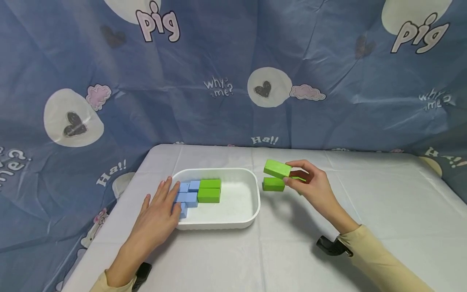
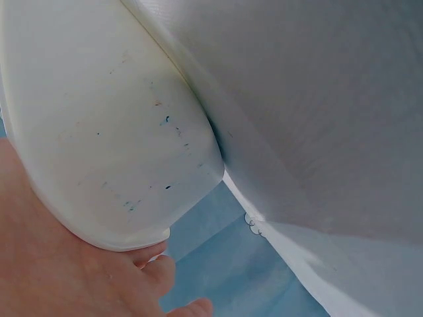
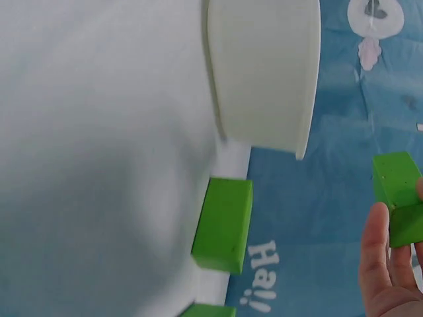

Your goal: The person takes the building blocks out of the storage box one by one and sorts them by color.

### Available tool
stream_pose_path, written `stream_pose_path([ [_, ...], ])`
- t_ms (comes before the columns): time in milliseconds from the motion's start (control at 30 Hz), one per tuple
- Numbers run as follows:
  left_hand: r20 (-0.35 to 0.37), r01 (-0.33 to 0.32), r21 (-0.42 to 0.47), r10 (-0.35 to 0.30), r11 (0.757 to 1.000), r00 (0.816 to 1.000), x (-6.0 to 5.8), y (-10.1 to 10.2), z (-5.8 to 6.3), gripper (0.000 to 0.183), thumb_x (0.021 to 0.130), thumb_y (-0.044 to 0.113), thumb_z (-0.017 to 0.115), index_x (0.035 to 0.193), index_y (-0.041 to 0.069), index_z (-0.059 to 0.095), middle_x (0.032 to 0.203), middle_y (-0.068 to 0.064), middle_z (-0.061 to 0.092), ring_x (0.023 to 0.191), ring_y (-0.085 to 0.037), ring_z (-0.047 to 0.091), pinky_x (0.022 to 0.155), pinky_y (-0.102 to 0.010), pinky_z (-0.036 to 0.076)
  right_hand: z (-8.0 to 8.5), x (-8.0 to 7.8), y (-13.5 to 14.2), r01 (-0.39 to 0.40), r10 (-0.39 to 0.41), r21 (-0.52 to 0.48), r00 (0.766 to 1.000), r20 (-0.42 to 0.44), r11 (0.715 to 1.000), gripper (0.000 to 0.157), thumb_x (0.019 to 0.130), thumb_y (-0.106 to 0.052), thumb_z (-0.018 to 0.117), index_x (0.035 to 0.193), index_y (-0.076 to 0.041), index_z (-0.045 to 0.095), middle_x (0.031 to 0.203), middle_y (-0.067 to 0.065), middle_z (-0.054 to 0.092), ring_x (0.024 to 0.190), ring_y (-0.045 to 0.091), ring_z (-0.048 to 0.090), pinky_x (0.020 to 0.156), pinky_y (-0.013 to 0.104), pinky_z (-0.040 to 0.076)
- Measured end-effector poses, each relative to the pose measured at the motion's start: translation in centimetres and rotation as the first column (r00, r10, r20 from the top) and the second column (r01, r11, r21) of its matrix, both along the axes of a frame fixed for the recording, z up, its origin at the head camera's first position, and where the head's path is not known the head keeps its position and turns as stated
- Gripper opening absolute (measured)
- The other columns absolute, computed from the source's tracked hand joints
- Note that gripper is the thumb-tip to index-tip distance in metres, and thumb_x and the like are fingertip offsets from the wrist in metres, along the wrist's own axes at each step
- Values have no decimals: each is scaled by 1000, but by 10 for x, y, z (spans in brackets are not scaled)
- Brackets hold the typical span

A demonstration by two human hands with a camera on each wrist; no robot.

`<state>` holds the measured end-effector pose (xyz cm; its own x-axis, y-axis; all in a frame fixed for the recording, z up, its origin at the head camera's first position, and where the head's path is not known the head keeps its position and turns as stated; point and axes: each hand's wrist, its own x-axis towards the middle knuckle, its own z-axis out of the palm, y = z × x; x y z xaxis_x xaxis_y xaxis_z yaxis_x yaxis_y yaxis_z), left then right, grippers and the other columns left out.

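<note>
In the head view, a white tray (image 1: 238, 222) holds several light blue blocks (image 1: 191, 198) at its left and green blocks (image 1: 209, 195) beside them. My left hand (image 1: 157, 213) rests over the tray's left rim with fingers fairly straight, the thumb near the blue blocks. In the left wrist view that hand (image 2: 73, 264) lies against the tray's outer wall (image 2: 119, 119). Right of the tray, my right hand (image 1: 310, 184) pinches a green block (image 1: 277, 168) between thumb and fingers, raised above the table. The right wrist view shows this held block (image 3: 396, 178) too.
A green block (image 1: 273, 184) stands on the white-covered table (image 1: 292, 259) just right of the tray. Another green block (image 1: 300, 179) is partly hidden behind my right hand. A blue printed cloth (image 1: 219, 117) hangs behind the table.
</note>
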<state>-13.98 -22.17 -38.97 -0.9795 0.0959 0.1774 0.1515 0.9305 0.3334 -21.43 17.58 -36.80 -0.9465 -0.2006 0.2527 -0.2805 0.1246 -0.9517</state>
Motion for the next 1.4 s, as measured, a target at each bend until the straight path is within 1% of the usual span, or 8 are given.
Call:
stream_pose_path([
  [100, -2, 3, -2, -3, 1000, 1000, 0, 0, -1, 56, 103, 26, 39, 154, 5, 31, 162, -16, 15, 149, -33, 11, 110, -67, 10, -2, 0, 9, 28, -27, 16, 1000, -9, 999, 41, 88, -9, 75, 126, -6, 61, 120, 11, 62, 101, 19, 67, 65, 27, 54],
  [267, -2, 5, -3, -5, 1000, 1000, 1, 0, -1, 56, 103, 27, 39, 154, 5, 31, 162, -17, 15, 149, -34, 12, 109, -67, 10, -3, -2, 22, 58, -58, 9, 997, -41, 998, 42, 88, -7, 74, 128, -2, 60, 127, 9, 56, 104, 15, 65, 76, 26, 56],
  [567, -1, 1, 0, -1, 1000, 1000, 1, 0, -2, 56, 103, 28, 40, 154, 6, 32, 162, -17, 15, 149, -34, 12, 108, -68, 10, -10, -8, 47, 153, -151, 57, 988, -37, 987, 41, 89, -12, 75, 126, -3, 61, 127, 5, 57, 104, 13, 65, 79, 23, 55],
  [867, 8, 2, 6, -2, 1000, 1000, 2, 1, -2, 56, 103, 27, 40, 154, 6, 32, 162, -17, 13, 149, -33, 9, 109, -68, 10, -19, -10, 73, 209, -210, 118, 978, -6, 971, 43, 90, -15, 74, 128, -1, 58, 113, 0, 65, 94, 7, 68, 78, 22, 55],
  [967, 6, 0, 7, -1, 1000, 1000, 1, 1, -2, 56, 103, 27, 40, 154, 6, 32, 162, -17, 14, 149, -32, 8, 109, -68, 10, -21, -11, 81, 215, -217, 176, 976, -6, 961, 45, 91, -16, 73, 128, 2, 57, 113, 6, 65, 91, 4, 69, 78, 23, 55],
  [1133, 8, -1, 9, 1, 1000, 1000, 1, 1, -2, 55, 103, 27, 40, 153, 5, 34, 162, -17, 15, 149, -32, 9, 109, -68, 10, -23, -10, 91, 232, -247, 267, 969, 26, 935, 48, 92, -18, 71, 130, 5, 54, 124, 20, 55, 86, -1, 67, 76, 27, 57],
  [1300, 7, -3, 6, 3, 1000, 1000, 1, 1, -2, 55, 102, 26, 41, 153, 5, 34, 162, -17, 15, 149, -33, 9, 108, -68, 11, -28, -11, 97, 249, -280, 307, 958, 62, 919, 51, 93, -19, 71, 132, 8, 52, 128, 28, 53, 81, 2, 68, 73, 25, 56],
  [1400, 3, -2, 4, 2, 1000, 1000, 0, 1, -3, 55, 102, 26, 41, 153, 5, 35, 162, -18, 15, 149, -33, 10, 108, -69, 11, -32, -12, 101, 235, -274, 303, 957, 92, 923, 54, 93, -18, 70, 134, 10, 50, 130, 31, 51, 82, 5, 69, 73, 25, 56],
])
